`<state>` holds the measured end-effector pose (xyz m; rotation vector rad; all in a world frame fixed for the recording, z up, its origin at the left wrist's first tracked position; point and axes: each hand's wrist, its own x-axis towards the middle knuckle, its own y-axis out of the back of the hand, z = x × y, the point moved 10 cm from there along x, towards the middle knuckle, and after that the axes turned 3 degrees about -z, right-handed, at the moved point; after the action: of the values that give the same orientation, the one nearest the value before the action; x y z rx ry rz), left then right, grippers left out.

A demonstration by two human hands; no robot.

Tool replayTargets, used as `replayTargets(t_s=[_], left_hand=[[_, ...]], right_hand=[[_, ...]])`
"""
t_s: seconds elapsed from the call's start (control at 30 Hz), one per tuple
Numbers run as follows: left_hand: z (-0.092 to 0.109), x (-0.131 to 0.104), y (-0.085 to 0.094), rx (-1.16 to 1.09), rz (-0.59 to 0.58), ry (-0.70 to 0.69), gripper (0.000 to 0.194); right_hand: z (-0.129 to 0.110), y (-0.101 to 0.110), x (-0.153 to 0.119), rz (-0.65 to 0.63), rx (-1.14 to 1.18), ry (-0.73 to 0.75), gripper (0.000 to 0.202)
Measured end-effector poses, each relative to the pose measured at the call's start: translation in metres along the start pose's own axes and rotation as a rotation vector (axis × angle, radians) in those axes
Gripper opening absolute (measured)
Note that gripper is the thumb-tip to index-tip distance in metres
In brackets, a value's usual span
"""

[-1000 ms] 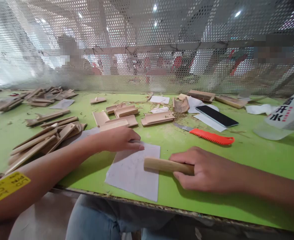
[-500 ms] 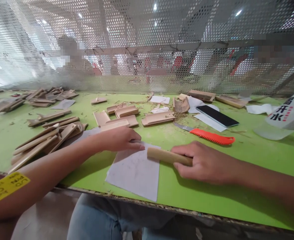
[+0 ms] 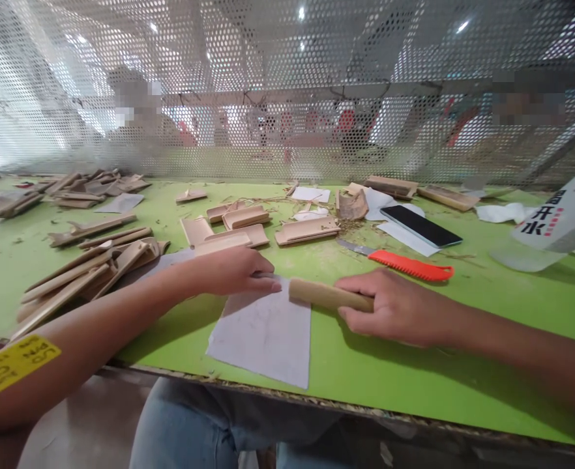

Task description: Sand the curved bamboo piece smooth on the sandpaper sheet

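Note:
My right hand [image 3: 395,306] is wrapped around one end of a split bamboo piece [image 3: 324,294], its rounded side facing up. The free end of the bamboo points left, over the right edge of a whitish sheet of paper [image 3: 263,339]. At that sheet's upper edge is my left hand [image 3: 233,270], closed, with the thumb resting on the paper. A bit of grey shows between thumb and fingers; the rest of that grip is hidden. Just beyond my right hand lies an orange-handled knife [image 3: 409,264] with its blade out, pointing left.
Bamboo pieces [image 3: 87,270] are heaped on the left, with several more [image 3: 307,231] mid-table. A phone [image 3: 422,225] rests on papers at right, near a clear bottle [image 3: 542,228]. Perforated screening [image 3: 287,78] rises behind the green table [image 3: 390,384]; people are visible through it.
My right hand and the bamboo piece have shifted slightly upward in the view, and the bamboo's angle has changed a little. My left hand stays at the paper's edge.

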<state>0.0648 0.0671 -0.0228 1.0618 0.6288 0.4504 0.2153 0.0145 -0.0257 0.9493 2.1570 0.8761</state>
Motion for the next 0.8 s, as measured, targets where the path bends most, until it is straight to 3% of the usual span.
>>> replayTargets(t_s=[0.07, 0.2, 0.37, 0.5, 0.67, 0.8], left_hand=[[-0.001, 0.0, -0.001, 0.011, -0.007, -0.002, 0.046], [-0.002, 0.002, -0.002, 0.009, -0.014, -0.007, 0.047], [-0.003, 0.002, -0.003, 0.013, -0.018, 0.023, 0.048], [-0.002, 0.002, -0.003, 0.004, -0.023, 0.009, 0.047], [-0.006, 0.002, -0.004, -0.002, -0.021, 0.025, 0.047], [-0.004, 0.003, -0.004, 0.002, -0.014, -0.007, 0.047]], right_hand=[[0.002, 0.0, 0.0, 0.004, -0.01, -0.02, 0.018], [-0.006, -0.015, -0.001, -0.139, 0.012, 0.056, 0.02], [0.005, 0.0, 0.002, -0.001, -0.022, -0.025, 0.019], [-0.006, -0.012, 0.001, -0.12, -0.046, 0.064, 0.02], [0.003, -0.002, 0.001, -0.016, -0.056, -0.022, 0.019], [-0.007, -0.016, 0.0, -0.133, 0.003, 0.067, 0.021]])
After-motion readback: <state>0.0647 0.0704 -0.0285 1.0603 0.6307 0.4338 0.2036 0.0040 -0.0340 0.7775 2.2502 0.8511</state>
